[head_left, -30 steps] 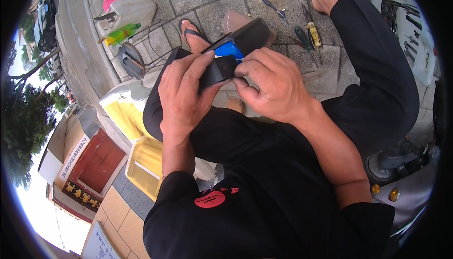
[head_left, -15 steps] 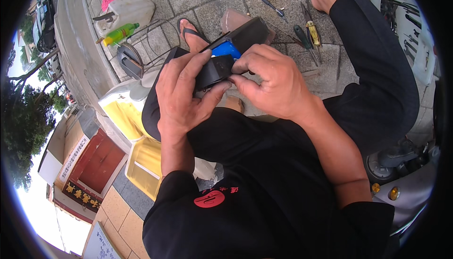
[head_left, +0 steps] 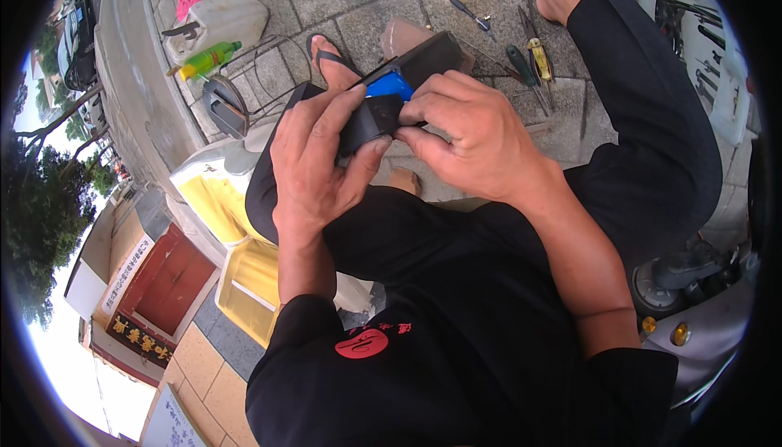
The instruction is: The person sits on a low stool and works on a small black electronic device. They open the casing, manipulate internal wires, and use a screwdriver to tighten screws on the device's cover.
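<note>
Hands closed as before on black case, left hand thumb now lower, right hand grip unchanged

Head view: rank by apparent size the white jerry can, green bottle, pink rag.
1. white jerry can, clearly largest.
2. green bottle.
3. pink rag, smallest, though close to the bottle. All three lie near the fisheye rim, so the order is apparent only.

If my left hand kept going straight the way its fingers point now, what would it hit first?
The left hand points up and right, fingers already wrapped on the black part with the blue piece. So it meets that first; just past it, probably the right hand. Depth is unclear.
</note>
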The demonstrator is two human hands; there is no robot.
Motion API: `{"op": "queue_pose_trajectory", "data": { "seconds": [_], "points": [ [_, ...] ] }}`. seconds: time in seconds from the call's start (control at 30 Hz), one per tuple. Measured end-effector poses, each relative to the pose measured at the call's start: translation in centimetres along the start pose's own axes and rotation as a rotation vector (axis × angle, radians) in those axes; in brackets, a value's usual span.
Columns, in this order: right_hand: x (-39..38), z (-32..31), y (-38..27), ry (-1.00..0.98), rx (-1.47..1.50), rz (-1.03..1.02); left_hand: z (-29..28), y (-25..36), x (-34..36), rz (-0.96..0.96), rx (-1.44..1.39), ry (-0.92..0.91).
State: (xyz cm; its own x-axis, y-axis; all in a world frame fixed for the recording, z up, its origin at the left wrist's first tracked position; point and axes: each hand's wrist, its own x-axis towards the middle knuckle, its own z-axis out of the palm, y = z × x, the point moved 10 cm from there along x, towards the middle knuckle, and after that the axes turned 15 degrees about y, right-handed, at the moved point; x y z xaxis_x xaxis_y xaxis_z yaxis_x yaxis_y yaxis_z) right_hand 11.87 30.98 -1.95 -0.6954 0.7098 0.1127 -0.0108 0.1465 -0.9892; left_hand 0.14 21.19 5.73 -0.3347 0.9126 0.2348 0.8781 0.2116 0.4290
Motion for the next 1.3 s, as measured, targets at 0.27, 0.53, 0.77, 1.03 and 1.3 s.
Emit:
{"op": "queue_pose_trajectory", "data": {
  "seconds": [0.27,0.53,0.77,1.03,1.3],
  "points": [
    [0.0,0.1,0.4,-0.024,0.012,0.031,-0.2,0.0,0.2,-0.001,-0.022,0.009],
    [0.0,0.2,0.1,-0.007,-0.001,0.006,-0.3,0.5,0.3,0.042,0.024,0.019],
    [0.2,0.1,0.2,-0.016,-0.007,0.001,-0.2,0.7,0.4,0.049,0.032,0.025],
    [1.1,-0.1,0.4,-0.083,0.007,-0.042,0.1,0.7,0.1,0.039,0.030,-0.027],
    [1.1,0.7,0.0,-0.167,-0.120,-0.143,0.0,0.8,0.1,0.043,0.030,0.003]
  ]
}}
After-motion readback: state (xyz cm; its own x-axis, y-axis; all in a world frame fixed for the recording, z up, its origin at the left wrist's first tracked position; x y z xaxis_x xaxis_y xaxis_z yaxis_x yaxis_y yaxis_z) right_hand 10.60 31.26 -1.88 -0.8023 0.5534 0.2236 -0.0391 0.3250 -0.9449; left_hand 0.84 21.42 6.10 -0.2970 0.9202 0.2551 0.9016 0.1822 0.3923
